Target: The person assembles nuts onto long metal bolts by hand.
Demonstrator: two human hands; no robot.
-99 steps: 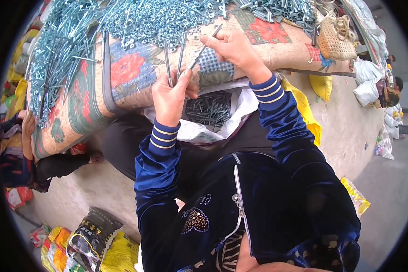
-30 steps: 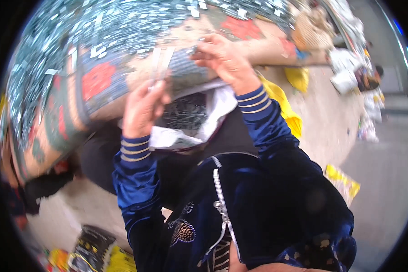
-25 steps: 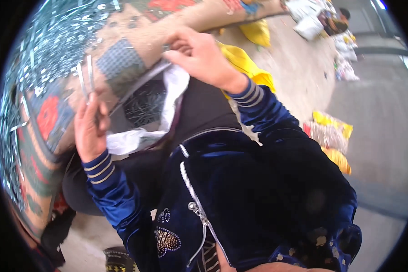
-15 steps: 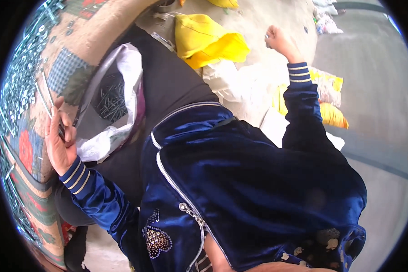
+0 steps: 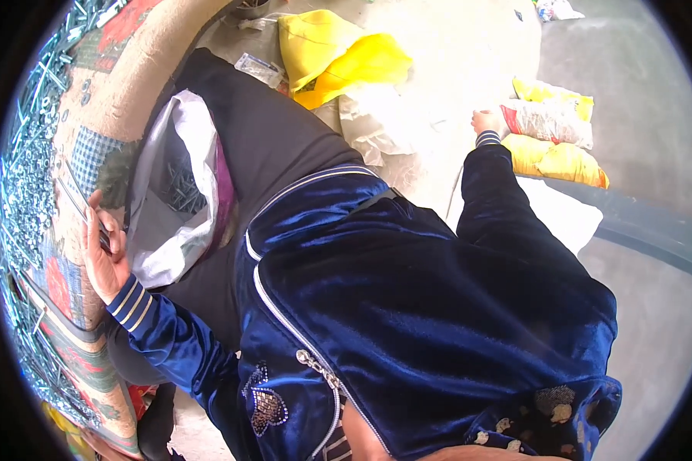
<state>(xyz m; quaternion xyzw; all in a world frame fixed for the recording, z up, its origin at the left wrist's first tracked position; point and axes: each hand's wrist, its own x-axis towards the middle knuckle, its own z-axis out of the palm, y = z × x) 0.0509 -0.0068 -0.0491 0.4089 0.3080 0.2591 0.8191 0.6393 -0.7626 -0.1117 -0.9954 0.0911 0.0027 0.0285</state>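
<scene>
We see the left hand (image 5: pixel 104 253) grasping a couple of thin rods (image 5: pixel 71 197) between thumb and fingers. The rods slant out past the fingertips, up and to the left, over the quilt (image 5: pixel 131 69). Something dark also shows in the palm; we can't tell if it's the rods' lower ends or another piece.

The right hand (image 5: pixel 486 121) is stretched well out to the right, far apart from the left one. Fingers look bent, but the hand is small here, so we can't tell if it grips anything or is loose.

Left of the left hand we have the heap (image 5: pixel 23 192) of bluish metal nuts and long bolts, spread on the quilt. A blue checked patch (image 5: pixel 94 150) sits just above that hand. Just right of it we get the open white bag (image 5: pixel 158 265) with dark metal pieces (image 5: pixel 182 190) inside, resting against the dark trousers (image 5: pixel 254 115).

Just right of the right hand we note a white-and-red pack (image 5: pixel 550 123), with a yellow pack (image 5: pixel 557 157) below it; contact unclear. Left of the right hand: a pale sheet (image 5: pixel 377 123), then the yellow sack (image 5: pixel 323 46) farther up, between the two hands.
</scene>
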